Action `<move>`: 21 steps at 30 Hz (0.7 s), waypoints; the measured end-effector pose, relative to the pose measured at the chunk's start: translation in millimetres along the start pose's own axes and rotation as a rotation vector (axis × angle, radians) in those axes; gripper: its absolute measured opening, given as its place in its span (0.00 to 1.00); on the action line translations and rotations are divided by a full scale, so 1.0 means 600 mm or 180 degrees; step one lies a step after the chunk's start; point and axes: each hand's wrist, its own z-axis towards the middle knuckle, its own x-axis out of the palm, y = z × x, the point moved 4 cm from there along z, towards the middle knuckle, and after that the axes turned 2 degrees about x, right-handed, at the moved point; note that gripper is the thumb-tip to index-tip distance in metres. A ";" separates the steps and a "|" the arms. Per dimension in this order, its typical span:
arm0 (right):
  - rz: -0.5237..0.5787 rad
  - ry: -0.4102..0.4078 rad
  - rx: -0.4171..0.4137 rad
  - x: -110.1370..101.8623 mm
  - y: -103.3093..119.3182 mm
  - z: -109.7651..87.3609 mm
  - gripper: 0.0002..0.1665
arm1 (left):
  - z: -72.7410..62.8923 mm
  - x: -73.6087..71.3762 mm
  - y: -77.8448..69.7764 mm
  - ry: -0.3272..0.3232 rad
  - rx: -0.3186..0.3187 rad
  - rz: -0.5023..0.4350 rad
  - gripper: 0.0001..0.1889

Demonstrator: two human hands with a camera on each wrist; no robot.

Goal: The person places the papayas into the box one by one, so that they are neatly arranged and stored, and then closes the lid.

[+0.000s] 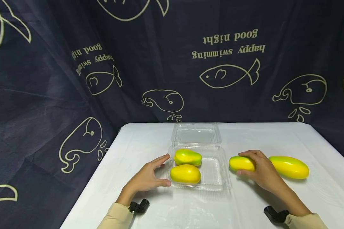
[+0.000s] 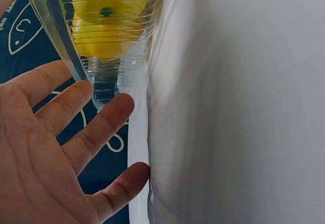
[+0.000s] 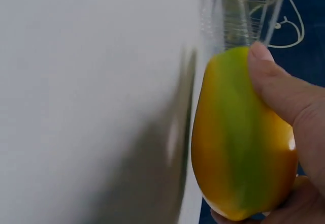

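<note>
A clear plastic clamshell box lies with its lid folded back. Two yellow-green papayas sit in its left half, one behind the other. At the box's left side, my left hand spreads its fingers and thumb; in the left wrist view the straight fingers reach the box's edge and hold nothing. My right hand grips a third papaya just right of the box, thumb on one side and fingers on the other. The right wrist view shows this papaya with a green stripe down its orange-yellow skin.
Right of my right hand lies a longer yellow-green papaya on the white-covered table. The clear lid rests flat toward the back edge. A dark curtain with fish and whale drawings hangs behind and at the left.
</note>
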 end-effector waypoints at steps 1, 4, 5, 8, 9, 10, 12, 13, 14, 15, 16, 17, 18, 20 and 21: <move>-0.0007 -0.0045 0.0002 -0.003 0.001 0.000 0.39 | 0.000 0.000 0.000 0.0000 0.0001 0.0011 0.52; 0.0002 -0.0177 -0.0011 -0.011 0.006 0.001 0.39 | 0.000 0.001 0.000 0.0003 -0.0026 0.0018 0.53; 0.0016 -0.0213 -0.0016 -0.013 0.008 0.001 0.39 | 0.000 0.001 0.000 0.0007 -0.0035 0.0015 0.53; 0.0043 -0.0257 -0.0025 -0.019 0.012 0.003 0.39 | 0.000 0.001 -0.001 0.0014 -0.0061 -0.0008 0.53; 0.0051 -0.0260 -0.0024 -0.020 0.013 0.005 0.40 | 0.000 0.001 -0.002 0.0013 -0.0067 -0.0011 0.53; 0.0050 -0.0270 -0.0023 -0.022 0.014 0.006 0.40 | 0.000 0.001 -0.002 0.0016 -0.0078 -0.0018 0.52; 0.0039 -0.0273 -0.0008 -0.024 0.017 0.008 0.41 | 0.000 0.001 -0.003 0.0019 -0.0076 -0.0028 0.52; 0.0032 -0.0285 -0.0005 -0.025 0.018 0.009 0.41 | 0.000 0.001 -0.003 0.0020 -0.0074 -0.0032 0.52; 0.0026 -0.0305 -0.0005 -0.026 0.020 0.011 0.41 | 0.000 0.000 -0.003 0.0022 -0.0074 -0.0033 0.51; 0.0025 -0.0329 -0.0008 -0.027 0.022 0.012 0.40 | 0.000 0.000 -0.003 0.0026 -0.0074 -0.0037 0.51; 0.0020 -0.0347 -0.0016 -0.029 0.025 0.014 0.40 | 0.000 0.000 -0.004 0.0031 -0.0074 -0.0042 0.51; 0.0025 -0.0365 -0.0028 -0.030 0.028 0.015 0.40 | 0.000 0.000 -0.004 0.0035 -0.0076 -0.0047 0.51; 0.0036 -0.0385 -0.0042 -0.031 0.032 0.017 0.39 | 0.000 0.000 -0.004 0.0037 -0.0081 -0.0048 0.51; 0.0067 -0.0424 -0.0074 -0.031 0.041 0.020 0.38 | -0.001 0.000 -0.004 0.0034 -0.0096 -0.0045 0.51; 0.0084 -0.0433 -0.0087 -0.031 0.046 0.022 0.38 | -0.001 0.000 -0.004 0.0029 -0.0096 -0.0042 0.52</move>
